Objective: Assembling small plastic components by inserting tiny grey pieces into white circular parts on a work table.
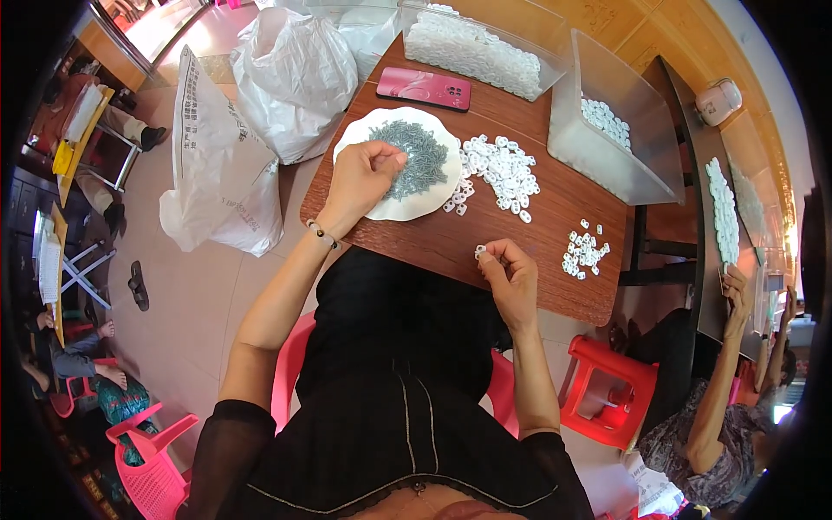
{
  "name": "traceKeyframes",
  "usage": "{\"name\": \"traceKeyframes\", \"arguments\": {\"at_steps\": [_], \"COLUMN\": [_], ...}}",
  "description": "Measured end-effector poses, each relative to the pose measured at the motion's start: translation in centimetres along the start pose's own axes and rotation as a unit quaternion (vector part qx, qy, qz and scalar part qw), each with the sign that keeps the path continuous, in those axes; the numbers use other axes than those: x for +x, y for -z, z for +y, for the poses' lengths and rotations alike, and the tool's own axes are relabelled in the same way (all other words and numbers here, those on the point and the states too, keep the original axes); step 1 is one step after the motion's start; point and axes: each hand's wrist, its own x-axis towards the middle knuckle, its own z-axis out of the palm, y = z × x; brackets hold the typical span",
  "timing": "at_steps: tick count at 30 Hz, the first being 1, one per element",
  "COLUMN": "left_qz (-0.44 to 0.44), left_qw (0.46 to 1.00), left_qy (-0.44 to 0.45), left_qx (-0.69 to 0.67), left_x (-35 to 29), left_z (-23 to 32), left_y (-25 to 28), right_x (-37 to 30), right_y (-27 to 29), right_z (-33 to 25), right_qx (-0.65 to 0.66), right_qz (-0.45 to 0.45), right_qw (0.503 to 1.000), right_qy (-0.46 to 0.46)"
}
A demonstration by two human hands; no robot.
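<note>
My left hand (364,179) is over a white wavy-rimmed plate (348,133), its thumb and forefinger pinched together at a heap of small grey screws (420,156). Whatever lies between those fingertips is too small to make out. Near the table's front edge, my right hand (513,286) grips a small white plastic piece (480,250) between thumb and fingers. Beside the plate lies a loose pile of white oval plastic pieces with holes (503,171). A smaller group of similar pieces (586,253) is spread at the right end of the brown table (416,245).
A pink phone (424,89) lies behind the plate. Two clear bins, one at the back (485,54) and one at the right (598,160), hold white pieces. White sacks (295,78) stand left. Another person's hand (738,299) touches a row of white pieces; a red stool (607,390) is nearby.
</note>
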Motion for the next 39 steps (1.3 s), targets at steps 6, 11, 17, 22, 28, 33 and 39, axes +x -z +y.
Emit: {"name": "traceKeyframes", "arguments": {"at_steps": [6, 11, 17, 22, 28, 33, 39], "left_qz": [-0.017, -0.040, -0.006, 0.039, 0.046, 0.033, 0.038], "left_qw": [0.992, 0.978, 0.986, 0.987, 0.976, 0.980, 0.980], "left_qy": [0.013, 0.080, 0.036, -0.027, -0.036, -0.048, -0.099], "left_qx": [-0.125, -0.190, -0.161, -0.152, -0.211, -0.189, -0.166], "left_x": [-0.2, -2.9, -3.2, -3.5, -4.6, -5.7, -6.4], "left_z": [-0.1, 2.4, 2.1, 3.1, 3.4, 4.1, 4.1], "left_y": [0.1, -1.8, -3.1, -2.8, -3.3, -4.7, -6.0], "right_x": [1.1, 1.7, 2.2, 3.7, 3.5, 3.4, 3.5], "right_y": [-0.8, -1.6, -2.8, -2.6, -2.1, -1.9, -2.2], "right_z": [-0.3, -1.2, -1.9, -2.6, -2.0, -1.6, -3.0], "right_qx": [0.002, 0.026, 0.090, -0.156, -0.429, -0.401, -0.008], "right_qz": [-0.012, 0.009, 0.018, -0.008, -0.070, -0.014, -0.039], "right_qw": [1.000, 1.000, 0.996, 0.987, 0.900, 0.914, 0.999], "right_qy": [0.010, 0.006, 0.019, 0.031, 0.040, 0.057, 0.003]}}
